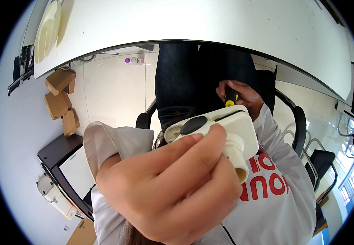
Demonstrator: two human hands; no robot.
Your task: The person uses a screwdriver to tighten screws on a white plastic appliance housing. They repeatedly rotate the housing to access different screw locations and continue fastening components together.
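Close to the camera, my left hand (173,183) is closed round a cream-white plastic housing (242,130). The housing has a black oval piece (194,125) on its upper side, a dark slot beside it and a short round tube sticking out toward my chest. Beyond it, over my lap, my right hand (244,94) grips a tool handle (231,98) that is black with a yellow end and looks like a screwdriver. Its shaft is hidden. The handle's yellow end appears right by the housing's far edge; whether they touch I cannot tell.
A white table (177,22) lies ahead of my legs, with a cream plastic tray (47,30) at its left end. Cardboard boxes (58,104) and a purple-capped bottle (134,61) are on the floor. Black armrests (298,126) flank me; a dark cabinet (58,153) stands at left.
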